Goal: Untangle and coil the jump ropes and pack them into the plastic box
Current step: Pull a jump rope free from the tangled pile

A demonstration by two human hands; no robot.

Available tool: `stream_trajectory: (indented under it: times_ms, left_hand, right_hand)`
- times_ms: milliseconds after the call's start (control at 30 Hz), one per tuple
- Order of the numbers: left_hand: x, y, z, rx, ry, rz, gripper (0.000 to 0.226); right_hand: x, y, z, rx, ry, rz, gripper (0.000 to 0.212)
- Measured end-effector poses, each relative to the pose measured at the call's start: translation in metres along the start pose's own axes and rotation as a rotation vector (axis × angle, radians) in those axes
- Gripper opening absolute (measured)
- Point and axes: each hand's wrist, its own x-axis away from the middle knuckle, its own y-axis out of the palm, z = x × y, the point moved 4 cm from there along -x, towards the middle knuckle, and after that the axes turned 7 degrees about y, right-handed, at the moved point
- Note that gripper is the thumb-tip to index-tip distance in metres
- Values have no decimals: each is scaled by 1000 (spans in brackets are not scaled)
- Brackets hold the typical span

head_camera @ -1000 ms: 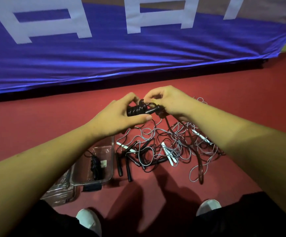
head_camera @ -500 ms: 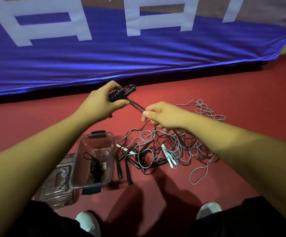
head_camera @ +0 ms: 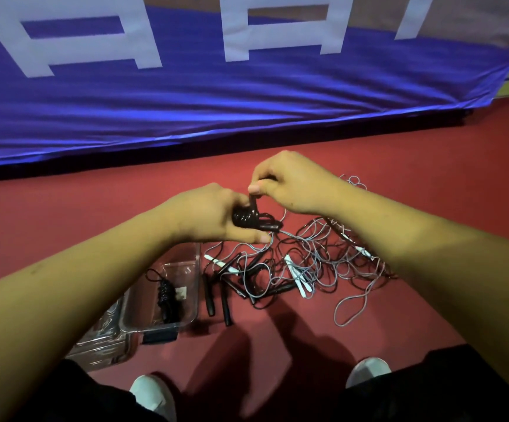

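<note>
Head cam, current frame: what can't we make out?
All head view.
Black rope: handles and turn count, hidden by the left hand gripping it and the right hand pinching its strand.
Plastic box: near-left corner, behind the left forearm.
Lid: partly covered by box and forearm.
Tangle: rope count; thin cords overlap, right edge behind the right forearm.

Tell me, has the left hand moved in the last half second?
Yes. The left hand dropped away from the blue banner, toward the plastic box.
</note>
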Motion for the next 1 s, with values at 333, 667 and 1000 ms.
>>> stream_trajectory:
  times_ms: [333, 667, 1000]
  left_hand:
    - [9, -19, 2, 740, 36, 360, 46]
    - [6, -29, -59, 425, -342, 497, 33]
    - [-6, 8, -62, -191, -426, 163, 41]
  right_hand:
    - [-3, 20, 29, -679, 336, -151, 29]
    - [9, 39, 6, -474, 339, -305, 22]
    - [13, 27, -32, 5, 73, -240, 34]
